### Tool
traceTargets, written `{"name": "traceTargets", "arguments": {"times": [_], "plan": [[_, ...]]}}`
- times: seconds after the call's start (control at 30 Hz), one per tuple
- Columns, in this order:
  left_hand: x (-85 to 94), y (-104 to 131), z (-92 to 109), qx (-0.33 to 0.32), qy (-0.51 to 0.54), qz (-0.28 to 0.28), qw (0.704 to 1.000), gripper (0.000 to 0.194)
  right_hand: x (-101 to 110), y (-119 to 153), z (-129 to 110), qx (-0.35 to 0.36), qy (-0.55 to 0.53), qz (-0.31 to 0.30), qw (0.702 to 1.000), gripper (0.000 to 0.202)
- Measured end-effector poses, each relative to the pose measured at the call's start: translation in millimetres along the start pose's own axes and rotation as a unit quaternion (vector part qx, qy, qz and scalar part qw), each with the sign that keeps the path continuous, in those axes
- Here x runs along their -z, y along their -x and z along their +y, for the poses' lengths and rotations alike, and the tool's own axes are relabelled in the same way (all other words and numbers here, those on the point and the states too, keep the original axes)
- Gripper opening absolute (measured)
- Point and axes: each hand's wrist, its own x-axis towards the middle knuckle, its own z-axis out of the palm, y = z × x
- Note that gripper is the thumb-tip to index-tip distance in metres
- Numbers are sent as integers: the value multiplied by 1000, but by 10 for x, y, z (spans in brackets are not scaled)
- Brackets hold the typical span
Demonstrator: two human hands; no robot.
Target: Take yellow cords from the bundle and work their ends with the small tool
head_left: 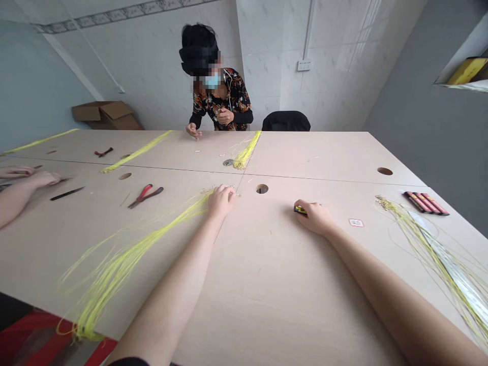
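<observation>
The left hand point(222, 201) curls at the near-left yellow threads' point(125, 262) far end, grip unclear; the right hand point(315, 217) clasps one yellow-black block point(300, 209). Two pliers point(145, 196) lie left; the near-right label point(356, 222) is unreadable.

Tabletop point(259, 305): pale, wood-look board, smooth, matt to low sheen. Yellow strands point(133, 254): thin, smooth, plastic-looking, slight shine. Yellow-and-black piece point(301, 210): appears hard plastic; finish mostly hidden. Pliers point(139, 199): dark metal nose, smooth plastic-looking grips in red and dark grey. Long strip point(444, 254) at right: silvery, glossy; metal or film, cannot tell. Small label point(356, 222): paper-like, white. Carton point(107, 114): matt brown cardboard. Back wall point(263, 61): glossy, marble-patterned tile, reflecting light. Side wall point(415, 117): matt grey. Co-worker's shirt point(238, 89): soft printed cloth.
</observation>
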Motion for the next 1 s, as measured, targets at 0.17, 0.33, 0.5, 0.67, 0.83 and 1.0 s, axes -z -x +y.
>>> {"name": "traceTargets", "arguments": {"times": [0.17, 0.33, 0.5, 0.67, 0.83, 1.0], "plan": [[-3, 6, 12, 10, 6, -7, 1000, 10, 9, 7, -9, 0, -7, 4, 1000, 24], [-3, 6, 6, 15, 30, 0, 999, 9, 22, 12, -18, -5, -12, 2, 1000, 24], [5, -3, 3, 21, 48, -9, 999, 9, 19, 5, -14, -3, -9, 2, 1000, 24], [10, -2, 3, 10, 50, -17, 999, 9, 18, -2, -14, -5, -6, -1, 1000, 24], [7, -4, 4, 4, 57, -10, 998, 8, 44, 9, -29, -4, -11, -5, 1000, 26], [28, 1, 18, 2, 67, 7, 998, 9, 51, 21, -35, -4, -9, -8, 1000, 27]]}}
